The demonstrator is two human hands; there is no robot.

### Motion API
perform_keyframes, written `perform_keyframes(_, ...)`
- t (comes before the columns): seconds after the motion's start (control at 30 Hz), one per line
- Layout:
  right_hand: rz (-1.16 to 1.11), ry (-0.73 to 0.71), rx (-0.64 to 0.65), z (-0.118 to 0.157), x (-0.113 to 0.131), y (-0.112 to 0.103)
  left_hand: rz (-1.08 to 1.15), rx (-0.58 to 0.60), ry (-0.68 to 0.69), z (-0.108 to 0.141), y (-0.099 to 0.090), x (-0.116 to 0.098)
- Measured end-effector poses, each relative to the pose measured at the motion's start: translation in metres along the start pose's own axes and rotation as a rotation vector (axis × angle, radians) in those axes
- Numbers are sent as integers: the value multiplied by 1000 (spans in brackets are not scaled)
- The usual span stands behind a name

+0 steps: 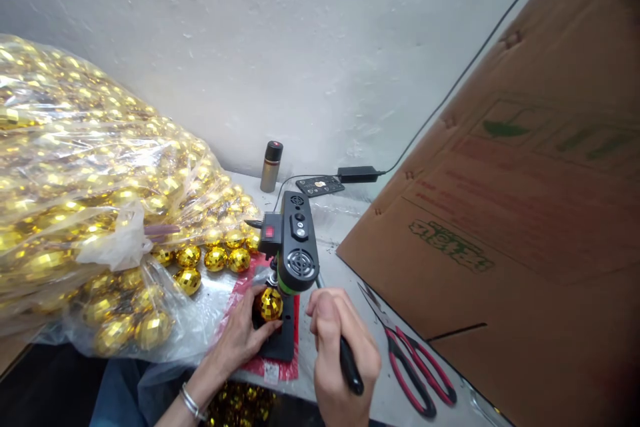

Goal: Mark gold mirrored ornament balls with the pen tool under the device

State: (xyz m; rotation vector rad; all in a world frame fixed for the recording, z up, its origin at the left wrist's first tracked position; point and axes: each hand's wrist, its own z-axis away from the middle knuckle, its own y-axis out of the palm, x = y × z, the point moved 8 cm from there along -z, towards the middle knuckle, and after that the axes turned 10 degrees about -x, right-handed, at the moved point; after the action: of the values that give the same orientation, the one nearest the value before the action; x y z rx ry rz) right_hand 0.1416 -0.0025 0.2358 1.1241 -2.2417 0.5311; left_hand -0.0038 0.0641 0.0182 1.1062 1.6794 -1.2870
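Ball [271, 304], gold and mirror-faceted, low on the black base [280, 347] of a small press [299, 247], within the grip of the left hand [245, 335]. Clamped there from the left, fingertips at the upper-left side, thumb along the lower edge, right side uncovered. Roughly round, without a clear long axis; cannot tell which way up. Closed tight in the right hand [345, 347], a black handle [351, 367], slanting from upper left to lower right, lower end projecting toward the wearer.

Just above and beyond the ball, the overhanging press head, close in the way. Under the base, red plastic [287, 370] on the grey desk [330, 260]. To the left, a bulging clear bag [117, 240] of similar balls, with several more [215, 258] beside it. To the right, red-and-black scissors [391, 327], blades pointing away, then a large cardboard box [500, 200] blocking that side. Behind the press, a black-capped bottle [271, 170], a dark patterned slab [320, 185] and a black power adapter [358, 175].
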Motion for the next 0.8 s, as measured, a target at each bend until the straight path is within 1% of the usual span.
perform_keyframes(0.13, -10, 77, -17, -3, -1, 0, 46, 10, -27, 0, -2, -1)
perform_keyframes(0.27, 8, 61, -8, -2, 0, 0, 144, 8, -93, -5, -5, 1)
perform_keyframes(0.37, 20, 44, -2, -3, 1, 0, 138, 21, -100, -8, -6, 3)
perform_keyframes(0.63, -1, 6, 3, -3, 4, 1, -10, 37, 40, -1, -3, -4)
perform_keyframes(0.8, -2, -12, -6, -1, 4, 1, -37, 32, 128, 1, 3, -9)
